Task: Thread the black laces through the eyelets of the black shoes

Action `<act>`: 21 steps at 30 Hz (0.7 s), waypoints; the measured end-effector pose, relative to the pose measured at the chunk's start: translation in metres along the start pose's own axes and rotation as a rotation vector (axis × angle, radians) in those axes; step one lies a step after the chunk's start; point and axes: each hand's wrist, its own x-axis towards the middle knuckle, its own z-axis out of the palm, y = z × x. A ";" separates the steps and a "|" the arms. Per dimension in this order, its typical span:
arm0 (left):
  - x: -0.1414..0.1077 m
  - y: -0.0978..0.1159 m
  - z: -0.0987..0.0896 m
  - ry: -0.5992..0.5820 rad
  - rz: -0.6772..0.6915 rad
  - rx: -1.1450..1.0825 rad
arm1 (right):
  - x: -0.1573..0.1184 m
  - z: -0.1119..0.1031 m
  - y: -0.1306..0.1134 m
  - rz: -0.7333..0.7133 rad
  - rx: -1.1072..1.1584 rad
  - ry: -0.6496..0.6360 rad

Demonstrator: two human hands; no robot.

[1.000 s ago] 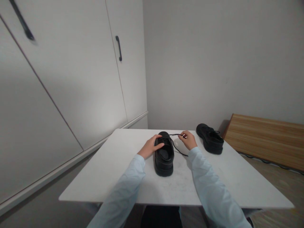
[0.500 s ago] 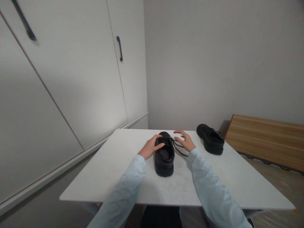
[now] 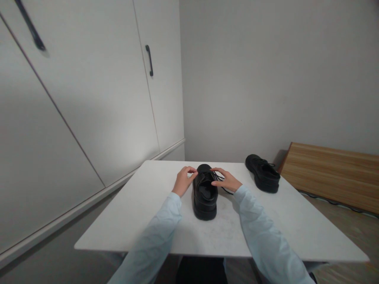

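Observation:
A black lace-up shoe (image 3: pixel 205 203) stands on the white table with its heel toward me. My left hand (image 3: pixel 185 180) is at its left side near the lacing, thumb and index finger pinched together; whatever lies between the fingertips is too small to make out. On the right side, my right hand (image 3: pixel 225 180) has its thumb and fingers apart, fingertips over the shoe's opening and the upper lacing. Loose black laces (image 3: pixel 227 191) trail from the shoe to the right, partly beneath my right hand.
Another black shoe (image 3: pixel 263 175) rests near the back right of the white table (image 3: pixel 142 205). White cabinets (image 3: pixel 103 98) stand at the left, a grey wall is behind, and a wooden board (image 3: pixel 331 173) is at the right beyond the table.
My left hand has drawn back to the shoe's left edge, and its fingers have closed into a pinch. My right hand has moved left onto the shoe.

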 end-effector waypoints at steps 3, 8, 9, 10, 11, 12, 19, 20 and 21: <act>-0.001 -0.001 0.003 -0.010 -0.004 0.001 | 0.000 0.001 0.000 0.008 0.005 0.014; -0.001 -0.005 0.009 -0.043 -0.053 -0.083 | -0.001 0.001 -0.002 0.008 0.022 0.030; -0.001 -0.007 0.010 -0.048 -0.064 -0.108 | -0.001 0.001 -0.002 0.010 0.027 0.030; -0.001 -0.008 0.011 -0.053 -0.073 -0.131 | -0.001 0.001 -0.001 0.011 0.031 0.030; 0.000 -0.008 0.012 -0.056 -0.079 -0.152 | -0.001 0.001 -0.001 0.012 0.034 0.030; 0.000 -0.009 0.013 -0.059 -0.083 -0.169 | -0.001 0.001 -0.001 0.014 0.037 0.029; 0.004 -0.013 0.019 -0.053 -0.107 -0.233 | 0.000 0.002 -0.002 0.029 0.036 0.024; 0.004 -0.013 0.019 -0.050 -0.107 -0.231 | 0.000 0.002 -0.003 0.030 0.036 0.023; 0.004 -0.013 0.020 -0.046 -0.107 -0.227 | 0.000 0.002 -0.003 0.030 0.036 0.023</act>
